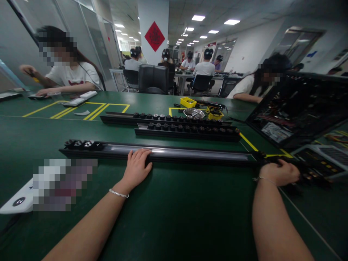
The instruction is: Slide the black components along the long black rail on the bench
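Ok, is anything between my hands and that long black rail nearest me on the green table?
Nothing visible. The left hand already rests flat on the long black rail with the silver channel near its middle, and the right hand closes around its right end. The two other black strips of round sockets lie farther back, apart from it.

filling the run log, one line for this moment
left hand flat on long rail | right hand grips rail end | green table

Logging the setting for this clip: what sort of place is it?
Probably an electronics assembly or training workshop in an open-plan office. The left hand and right hand rest on a long black rail on a green worktable marked with yellow tape; an opened computer case stands at right, and other people work at tables behind.
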`<state>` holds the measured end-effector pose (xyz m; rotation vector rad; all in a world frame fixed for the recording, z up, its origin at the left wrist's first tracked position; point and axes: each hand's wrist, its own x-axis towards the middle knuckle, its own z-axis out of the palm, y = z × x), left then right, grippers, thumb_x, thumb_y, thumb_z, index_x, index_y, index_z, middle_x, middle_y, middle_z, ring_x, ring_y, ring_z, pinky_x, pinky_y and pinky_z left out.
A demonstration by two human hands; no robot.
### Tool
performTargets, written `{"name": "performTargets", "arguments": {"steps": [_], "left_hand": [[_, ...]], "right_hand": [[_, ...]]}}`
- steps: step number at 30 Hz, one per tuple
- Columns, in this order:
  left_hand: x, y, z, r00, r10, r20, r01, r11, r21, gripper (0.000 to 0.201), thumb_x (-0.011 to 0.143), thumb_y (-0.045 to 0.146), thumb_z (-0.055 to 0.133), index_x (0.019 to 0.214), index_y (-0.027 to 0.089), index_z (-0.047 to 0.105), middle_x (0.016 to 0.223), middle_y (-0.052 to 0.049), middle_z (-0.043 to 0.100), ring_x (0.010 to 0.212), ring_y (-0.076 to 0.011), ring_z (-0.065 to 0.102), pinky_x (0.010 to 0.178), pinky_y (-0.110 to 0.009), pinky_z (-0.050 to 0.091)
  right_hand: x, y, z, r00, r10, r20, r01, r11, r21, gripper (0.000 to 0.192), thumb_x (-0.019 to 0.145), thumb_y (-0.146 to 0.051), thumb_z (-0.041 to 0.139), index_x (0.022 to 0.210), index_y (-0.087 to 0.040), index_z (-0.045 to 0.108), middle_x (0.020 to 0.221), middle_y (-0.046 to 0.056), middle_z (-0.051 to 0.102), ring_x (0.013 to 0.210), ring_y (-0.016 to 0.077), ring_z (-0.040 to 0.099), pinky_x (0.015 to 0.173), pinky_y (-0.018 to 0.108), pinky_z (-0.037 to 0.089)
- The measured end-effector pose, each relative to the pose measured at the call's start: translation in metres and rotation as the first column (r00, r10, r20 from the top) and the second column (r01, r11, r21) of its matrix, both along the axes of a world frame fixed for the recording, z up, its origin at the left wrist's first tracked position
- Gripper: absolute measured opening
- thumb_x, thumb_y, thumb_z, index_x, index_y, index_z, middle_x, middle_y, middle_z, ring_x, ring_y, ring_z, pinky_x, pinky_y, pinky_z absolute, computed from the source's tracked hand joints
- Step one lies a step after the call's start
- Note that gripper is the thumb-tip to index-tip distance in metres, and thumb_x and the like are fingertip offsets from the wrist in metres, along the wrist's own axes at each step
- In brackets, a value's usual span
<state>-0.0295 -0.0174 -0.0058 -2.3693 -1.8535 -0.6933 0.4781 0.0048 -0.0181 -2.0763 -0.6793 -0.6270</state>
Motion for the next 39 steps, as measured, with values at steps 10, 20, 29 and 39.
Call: {"name": "performTargets", "arguments": {"steps": [10,20,29,39], "left_hand": [[-0.065,0.018,0.046,0.857,0.506,0.097,-0.510,0.860,0.025,0.066,0.086,0.051,0.038,0.141,0.017,0.028,0.154,-0.018,0.011,0.140,-0.0396,0.002,0.103,-0.070,0.010],[-0.133,0.024,0.025,0.777,0.630,-0.007,-0.629,0.776,-0.039,0.060,0.085,0.041,0.037,0.132,0.003,0.038,0.141,-0.025,0.035,0.135,-0.0362,0.021,0.106,-0.053,0.024],[-0.127,0.026,0.018,0.773,0.631,0.070,-0.633,0.774,0.015,0.051,0.087,0.034,0.033,0.127,0.005,0.045,0.141,-0.024,0.034,0.135,-0.0337,0.024,0.106,-0.054,0.024],[-0.127,0.032,0.020,0.750,0.638,0.174,-0.642,0.766,-0.042,0.043,0.084,0.033,0.039,0.115,0.007,0.054,0.146,-0.022,0.026,0.136,-0.0316,0.024,0.107,-0.052,0.023]], "right_hand": [[-0.109,0.017,0.017,0.859,0.508,0.055,-0.427,0.772,-0.471,0.041,0.083,-0.029,0.038,0.115,-0.023,0.063,0.136,0.008,0.048,0.130,0.0285,0.032,0.103,0.057,0.021],[-0.117,0.014,0.018,0.882,0.466,-0.074,-0.439,0.753,-0.490,0.043,0.083,-0.026,0.036,0.116,-0.024,0.064,0.127,0.006,0.058,0.122,0.0258,0.042,0.104,0.051,0.025],[-0.148,0.009,0.016,0.914,0.394,-0.097,-0.391,0.789,-0.474,0.049,0.087,-0.032,0.031,0.126,-0.018,0.057,0.138,0.011,0.047,0.132,0.0315,0.030,0.105,0.062,0.016],[-0.203,0.005,0.020,0.596,0.803,0.019,-0.657,0.501,-0.563,0.043,0.090,-0.030,0.031,0.123,-0.023,0.057,0.129,0.004,0.057,0.124,0.0210,0.043,0.105,0.043,0.024]]}}
